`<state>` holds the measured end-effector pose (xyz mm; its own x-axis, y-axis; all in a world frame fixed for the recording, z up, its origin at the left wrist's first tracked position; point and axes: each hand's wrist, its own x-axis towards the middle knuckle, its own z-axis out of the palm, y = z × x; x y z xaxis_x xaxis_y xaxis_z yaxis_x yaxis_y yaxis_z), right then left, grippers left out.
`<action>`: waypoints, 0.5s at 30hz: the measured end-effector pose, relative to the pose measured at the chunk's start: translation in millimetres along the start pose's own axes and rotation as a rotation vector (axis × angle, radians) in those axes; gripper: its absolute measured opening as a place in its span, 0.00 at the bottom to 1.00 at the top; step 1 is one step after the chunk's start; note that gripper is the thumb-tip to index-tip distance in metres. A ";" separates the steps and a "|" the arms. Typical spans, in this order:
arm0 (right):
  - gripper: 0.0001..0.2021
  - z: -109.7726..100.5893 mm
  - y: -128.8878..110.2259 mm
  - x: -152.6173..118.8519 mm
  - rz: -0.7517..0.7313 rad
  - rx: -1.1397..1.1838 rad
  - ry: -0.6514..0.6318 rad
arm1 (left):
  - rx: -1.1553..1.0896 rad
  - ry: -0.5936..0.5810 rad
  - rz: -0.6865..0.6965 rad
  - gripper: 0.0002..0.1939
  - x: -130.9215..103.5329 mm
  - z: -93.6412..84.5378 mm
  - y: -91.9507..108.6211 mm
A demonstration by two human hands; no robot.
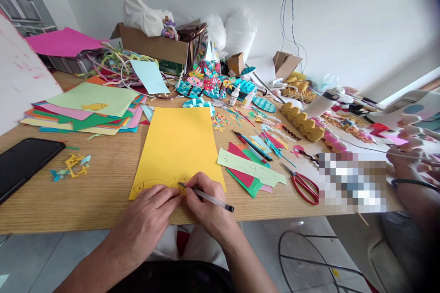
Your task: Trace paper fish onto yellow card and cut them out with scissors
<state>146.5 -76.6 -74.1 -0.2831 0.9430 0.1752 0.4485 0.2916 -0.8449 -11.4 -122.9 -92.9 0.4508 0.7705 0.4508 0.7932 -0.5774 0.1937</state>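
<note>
A sheet of yellow paper (178, 146) lies before me on the wooden table. Near its lower edge, one fish outline (151, 186) is drawn, and part of a second shape shows beside it. My right hand (206, 197) grips a pen (216, 200) with a clear barrel and black end; its tip rests on the yellow sheet by the second shape. My left hand (156, 203) lies flat on the sheet's bottom edge, fingers stretched out and holding nothing, close to the pen tip.
Right of the sheet are a pale green strip with drawn fish (252, 169), several pens (252, 146) and red-handled scissors (304, 185). A black phone (27, 162) and a stack of coloured paper (92, 100) lie left. Another person's hand (412, 146) shows at the right.
</note>
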 end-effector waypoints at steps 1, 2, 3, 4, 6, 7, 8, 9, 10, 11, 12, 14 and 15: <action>0.04 0.2 0.0 0.0 0.000 -0.004 0.005 | -0.005 -0.003 -0.007 0.21 -0.3 0.4 -0.1; 0.04 0.3 0.0 0.1 0.000 -0.011 0.014 | -0.009 -0.005 -0.013 0.21 -0.9 0.9 -0.1; 0.04 0.5 0.1 0.2 -0.001 -0.018 0.018 | -0.014 -0.007 -0.017 0.21 -1.5 1.4 -0.3; 0.04 0.6 0.1 0.4 -0.003 -0.022 0.020 | -0.018 -0.008 -0.016 0.22 -2.2 2.0 -0.4; 0.04 0.5 0.1 0.7 -0.008 -0.025 0.015 | -0.028 -0.003 -0.020 0.22 -3.3 3.0 -0.6; 0.05 0.3 0.1 0.7 -0.009 -0.024 0.010 | -0.032 -0.002 -0.023 0.22 -3.5 3.3 -0.7; 0.05 0.1 0.0 0.7 -0.009 -0.023 0.004 | -0.033 0.001 -0.025 0.22 -3.6 3.5 -0.7; 0.05 -0.1 0.0 0.6 -0.007 -0.023 0.000 | -0.033 0.001 -0.027 0.22 -3.6 3.6 -0.7; 0.05 -0.2 -0.1 0.4 -0.004 -0.025 0.002 | -0.031 0.000 -0.030 0.22 -3.5 3.5 -0.5; 0.05 -0.3 -0.1 0.3 -0.002 -0.027 0.007 | -0.030 -0.005 -0.030 0.22 -3.3 3.2 -0.3; 0.05 -0.2 -0.1 0.1 -0.002 -0.029 0.014 | -0.030 -0.008 -0.030 0.22 -3.1 2.8 -0.1; 0.05 0.1 0.0 0.0 -0.007 -0.032 0.019 | -0.028 -0.008 -0.029 0.22 -2.6 1.9 0.3; 0.05 0.2 -0.1 0.0 -0.009 -0.032 0.017 | -0.024 -0.004 -0.028 0.22 -2.3 1.5 0.5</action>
<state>146.3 -76.7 -74.2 -0.2732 0.9426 0.1918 0.4726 0.3052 -0.8268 -11.4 -124.5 -95.1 0.4298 0.7877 0.4415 0.7957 -0.5615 0.2272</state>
